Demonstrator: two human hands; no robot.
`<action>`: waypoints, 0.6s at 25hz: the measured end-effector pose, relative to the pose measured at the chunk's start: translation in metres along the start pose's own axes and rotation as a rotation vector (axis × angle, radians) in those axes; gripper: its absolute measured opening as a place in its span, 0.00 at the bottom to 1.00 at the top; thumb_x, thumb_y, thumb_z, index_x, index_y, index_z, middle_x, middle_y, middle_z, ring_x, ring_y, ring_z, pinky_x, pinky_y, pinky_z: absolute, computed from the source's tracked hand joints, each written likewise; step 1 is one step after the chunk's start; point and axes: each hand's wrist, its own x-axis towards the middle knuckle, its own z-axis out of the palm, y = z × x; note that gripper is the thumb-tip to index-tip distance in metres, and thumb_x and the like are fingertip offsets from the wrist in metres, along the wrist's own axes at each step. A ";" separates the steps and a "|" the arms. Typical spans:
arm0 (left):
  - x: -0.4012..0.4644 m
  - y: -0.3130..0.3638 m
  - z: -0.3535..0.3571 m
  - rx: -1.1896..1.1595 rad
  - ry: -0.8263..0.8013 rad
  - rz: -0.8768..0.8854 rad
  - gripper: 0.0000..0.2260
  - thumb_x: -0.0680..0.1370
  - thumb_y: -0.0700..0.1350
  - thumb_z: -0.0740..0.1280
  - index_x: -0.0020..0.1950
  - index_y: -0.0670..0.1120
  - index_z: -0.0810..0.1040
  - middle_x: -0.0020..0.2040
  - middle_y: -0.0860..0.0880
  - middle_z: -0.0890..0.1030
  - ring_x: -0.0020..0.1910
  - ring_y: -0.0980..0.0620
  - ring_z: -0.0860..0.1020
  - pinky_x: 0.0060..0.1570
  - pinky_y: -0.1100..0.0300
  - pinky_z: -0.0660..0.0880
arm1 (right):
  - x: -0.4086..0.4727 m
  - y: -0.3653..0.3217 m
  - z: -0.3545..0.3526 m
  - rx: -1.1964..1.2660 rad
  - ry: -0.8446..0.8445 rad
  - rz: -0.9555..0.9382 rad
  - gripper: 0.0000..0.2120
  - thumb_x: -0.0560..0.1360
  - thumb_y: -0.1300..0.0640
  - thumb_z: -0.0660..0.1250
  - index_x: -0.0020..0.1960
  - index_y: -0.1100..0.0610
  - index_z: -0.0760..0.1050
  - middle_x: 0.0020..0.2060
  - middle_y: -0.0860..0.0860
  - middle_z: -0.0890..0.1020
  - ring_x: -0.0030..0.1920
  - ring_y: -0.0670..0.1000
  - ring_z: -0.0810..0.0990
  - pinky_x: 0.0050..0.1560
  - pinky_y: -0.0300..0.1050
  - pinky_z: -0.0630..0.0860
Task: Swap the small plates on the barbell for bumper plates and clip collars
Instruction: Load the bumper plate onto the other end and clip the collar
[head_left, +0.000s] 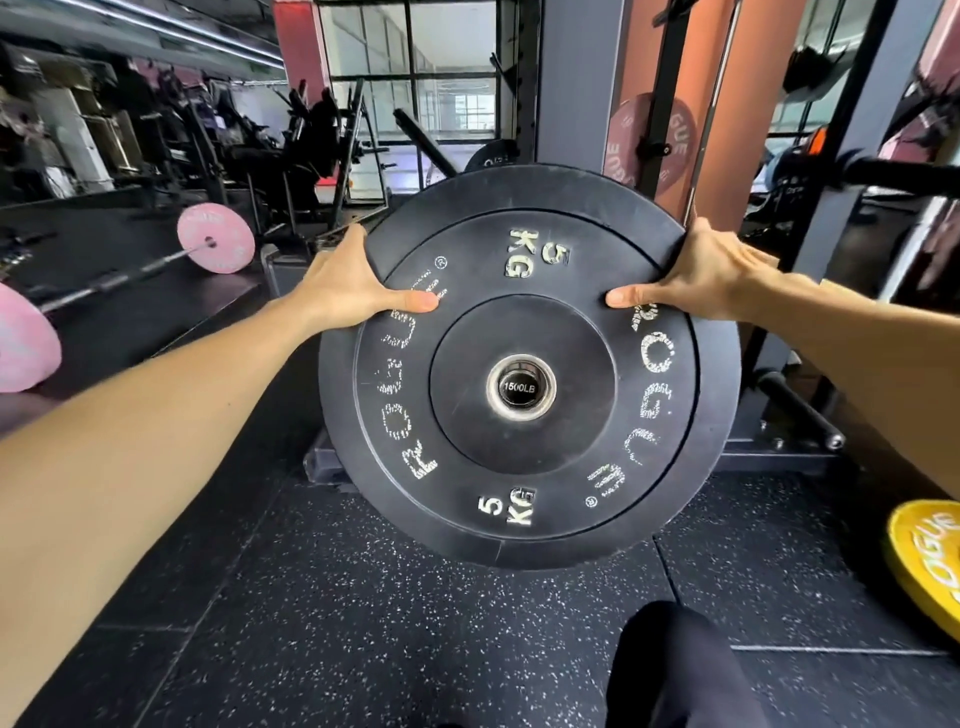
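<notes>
A black 5 kg bumper plate (530, 441) faces me at the centre of the head view, above the floor. The barbell sleeve end (521, 387), marked 1500LB, shows in its centre hole. My left hand (348, 283) grips the plate's upper left rim, thumb on the face and fingers behind. My right hand (701, 275) grips the upper right rim the same way. The bar itself is hidden behind the plate.
A yellow plate (930, 561) lies on the rubber floor at the right. Another barbell (119, 280) with pink plates (215, 238) rests at the left. A grey rack upright (571, 83) stands behind, holding a reddish plate (623, 135). My dark-clad leg (675, 670) is below.
</notes>
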 end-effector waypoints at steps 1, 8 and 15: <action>-0.002 -0.004 0.003 -0.026 0.000 0.003 0.41 0.57 0.66 0.80 0.61 0.49 0.68 0.57 0.53 0.75 0.63 0.46 0.72 0.51 0.53 0.68 | -0.002 0.002 0.005 0.001 0.009 -0.004 0.60 0.44 0.18 0.70 0.63 0.58 0.66 0.55 0.56 0.77 0.57 0.58 0.76 0.58 0.52 0.75; -0.011 -0.007 0.015 -0.212 0.080 0.027 0.36 0.58 0.57 0.84 0.57 0.52 0.69 0.49 0.62 0.77 0.54 0.53 0.76 0.47 0.59 0.70 | -0.006 0.002 0.014 0.056 0.052 -0.039 0.49 0.51 0.29 0.76 0.57 0.61 0.63 0.61 0.64 0.75 0.65 0.63 0.72 0.50 0.51 0.65; -0.015 -0.016 0.023 -0.248 0.156 0.078 0.34 0.59 0.56 0.83 0.58 0.52 0.69 0.48 0.64 0.76 0.53 0.56 0.75 0.46 0.63 0.69 | -0.018 0.003 0.019 0.158 0.128 -0.045 0.45 0.57 0.37 0.80 0.60 0.61 0.64 0.62 0.63 0.74 0.65 0.62 0.71 0.51 0.47 0.64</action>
